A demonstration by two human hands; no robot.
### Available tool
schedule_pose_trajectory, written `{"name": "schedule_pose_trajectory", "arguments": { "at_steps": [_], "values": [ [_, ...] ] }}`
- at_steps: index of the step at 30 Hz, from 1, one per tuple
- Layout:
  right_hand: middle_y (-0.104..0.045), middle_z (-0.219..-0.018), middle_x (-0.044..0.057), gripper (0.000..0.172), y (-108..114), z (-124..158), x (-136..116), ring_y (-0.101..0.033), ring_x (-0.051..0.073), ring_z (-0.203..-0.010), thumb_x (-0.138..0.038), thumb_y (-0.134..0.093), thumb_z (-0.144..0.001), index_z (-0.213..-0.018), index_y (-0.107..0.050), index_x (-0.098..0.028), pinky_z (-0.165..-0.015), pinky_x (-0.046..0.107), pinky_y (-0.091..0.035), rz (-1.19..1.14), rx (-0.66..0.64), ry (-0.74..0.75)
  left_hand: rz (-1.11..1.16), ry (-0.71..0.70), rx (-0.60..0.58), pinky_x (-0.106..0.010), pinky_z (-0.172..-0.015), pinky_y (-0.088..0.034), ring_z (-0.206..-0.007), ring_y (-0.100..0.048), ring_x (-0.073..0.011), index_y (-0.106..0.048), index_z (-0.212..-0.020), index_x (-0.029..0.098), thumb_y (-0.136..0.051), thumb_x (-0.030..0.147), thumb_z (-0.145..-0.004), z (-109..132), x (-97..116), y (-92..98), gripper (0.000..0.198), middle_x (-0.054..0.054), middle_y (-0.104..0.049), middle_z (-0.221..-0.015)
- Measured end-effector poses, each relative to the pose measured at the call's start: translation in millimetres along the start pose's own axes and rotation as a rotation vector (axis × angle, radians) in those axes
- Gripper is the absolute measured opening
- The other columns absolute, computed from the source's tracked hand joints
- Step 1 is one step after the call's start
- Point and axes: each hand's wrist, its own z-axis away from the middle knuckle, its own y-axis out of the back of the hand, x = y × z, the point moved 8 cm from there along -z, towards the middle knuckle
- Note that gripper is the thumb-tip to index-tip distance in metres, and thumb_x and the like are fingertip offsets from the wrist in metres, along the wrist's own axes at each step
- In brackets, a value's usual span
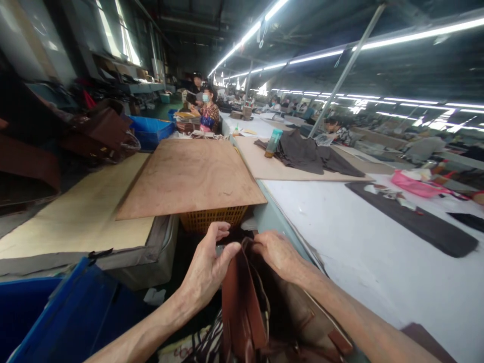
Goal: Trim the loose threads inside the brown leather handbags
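A brown leather bag sits low in front of me with its mouth facing up. Its dark inside and tan lining show, and straps hang at its lower part. My right hand is closed on the far rim, with the fingertips partly hidden behind the edge. On the other side, my left hand has its fingers apart. Its thumb tip touches the upper edge of the leather, and the fingers stand free above. The bag's bottom runs out of the picture.
At left stands a blue bin. A wooden board lies ahead over a yellow basket. The white table on the right bears a dark panel; a bottle stands farther off. A masked person is beyond.
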Motion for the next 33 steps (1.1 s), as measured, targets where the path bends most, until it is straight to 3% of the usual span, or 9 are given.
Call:
{"name": "schedule_pose_trajectory", "arguments": {
  "at_steps": [4, 6, 9, 12, 14, 17, 22, 26, 33],
  "values": [
    [-0.057, -0.06, 0.003, 0.019, 17, 1, 23, -0.052, 0.014, -0.061, -0.024, -0.051, -0.076, -0.061, -0.06, -0.015, -0.053, 0.024, -0.027, 0.038, 0.049, -0.131, -0.221, 0.114, -0.101, -0.04, -0.101, -0.03, -0.123, -0.035, -0.0284, -0.024, -0.134, 0.019, -0.072, 0.041, -0.058, 33, -4, -19.0, 0.092, -0.012, -0.039, -0.133],
    [-0.055, -0.059, 0.003, 0.019, 20, 4, 28, -0.05, 0.014, -0.061, -0.024, -0.052, -0.075, -0.06, -0.059, -0.015, -0.053, 0.024, -0.027, 0.043, 0.06, -0.15, -0.312, 0.169, -0.103, -0.042, -0.1, -0.031, -0.121, -0.037, -0.0308, -0.02, -0.138, 0.018, -0.072, 0.034, -0.054, 36, -14, -24.2, 0.1, -0.012, -0.042, -0.131],
    [-0.052, -0.058, 0.001, 0.021, 22, 17, 29, -0.048, 0.013, -0.059, -0.024, -0.05, -0.076, -0.059, -0.057, -0.015, -0.053, 0.024, -0.027, 0.021, 0.054, -0.137, -0.246, 0.186, -0.22, -0.037, -0.092, -0.038, -0.107, -0.05, -0.0274, -0.028, -0.135, 0.019, -0.061, 0.02, -0.059, 23, -33, -28.5, 0.083, -0.008, -0.055, -0.117],
    [-0.047, -0.054, -0.002, 0.024, 23, 37, 23, -0.044, 0.011, -0.056, -0.024, -0.047, -0.077, -0.055, -0.051, -0.016, -0.052, 0.022, -0.026, -0.021, 0.009, -0.077, 0.049, 0.195, -0.545, -0.026, -0.071, -0.046, -0.088, -0.058, -0.0205, -0.049, -0.118, 0.018, -0.051, 0.013, -0.058, 5, -48, -28.8, 0.06, -0.003, -0.064, -0.098],
    [-0.041, -0.051, -0.004, 0.027, 22, 53, 18, -0.041, 0.009, -0.053, -0.026, -0.047, -0.077, -0.052, -0.046, -0.016, -0.051, 0.022, -0.026, -0.054, -0.027, -0.015, 0.17, 0.285, -0.77, -0.02, -0.057, -0.045, -0.071, -0.059, -0.016, -0.057, -0.106, 0.016, -0.053, 0.01, -0.053, 1, -55, -21.7, 0.053, 0.0, -0.065, -0.085],
    [-0.034, -0.049, -0.005, 0.029, 9, 71, 23, -0.036, 0.009, -0.051, -0.028, -0.046, -0.078, -0.052, -0.041, -0.017, -0.049, 0.022, -0.023, -0.156, -0.08, -0.018, 0.222, 0.357, -0.968, -0.017, -0.05, -0.043, -0.058, -0.056, -0.012, -0.062, -0.097, 0.015, -0.059, 0.011, -0.054, 3, -55, -8.3, 0.044, 0.002, -0.064, -0.073],
    [-0.041, -0.055, -0.005, 0.017, -23, 85, 39, -0.038, 0.009, -0.053, -0.027, -0.046, -0.078, -0.066, -0.053, -0.017, -0.048, 0.02, -0.025, -0.461, -0.188, -0.045, 0.366, 0.483, -0.956, -0.021, -0.058, -0.049, -0.064, -0.06, -0.0142, -0.061, -0.098, 0.016, -0.066, 0.012, -0.053, 15, -57, -13.7, 0.046, 0.0, -0.065, -0.076],
    [-0.057, -0.069, -0.002, 0.016, -28, 88, 40, -0.05, 0.012, -0.065, -0.02, -0.05, -0.072, -0.083, -0.062, -0.016, -0.057, 0.02, -0.035, -0.579, -0.207, -0.014, 0.362, 0.511, -0.947, -0.022, -0.059, -0.05, -0.063, -0.06, -0.0131, -0.061, -0.096, 0.015, -0.069, 0.012, -0.051, 19, -63, -26.5, 0.046, 0.0, -0.065, -0.075],
    [-0.063, -0.079, 0.002, 0.024, -33, 84, 41, -0.056, 0.014, -0.072, -0.029, -0.05, -0.076, -0.088, -0.065, -0.014, -0.064, 0.022, -0.042, -0.787, -0.259, -0.054, 0.398, 0.528, -0.953, -0.021, -0.06, -0.049, -0.067, -0.059, -0.0132, -0.062, -0.096, 0.015, -0.072, 0.013, -0.051, 20, -60, -27.6, 0.046, 0.0, -0.064, -0.078]
  ]
}}
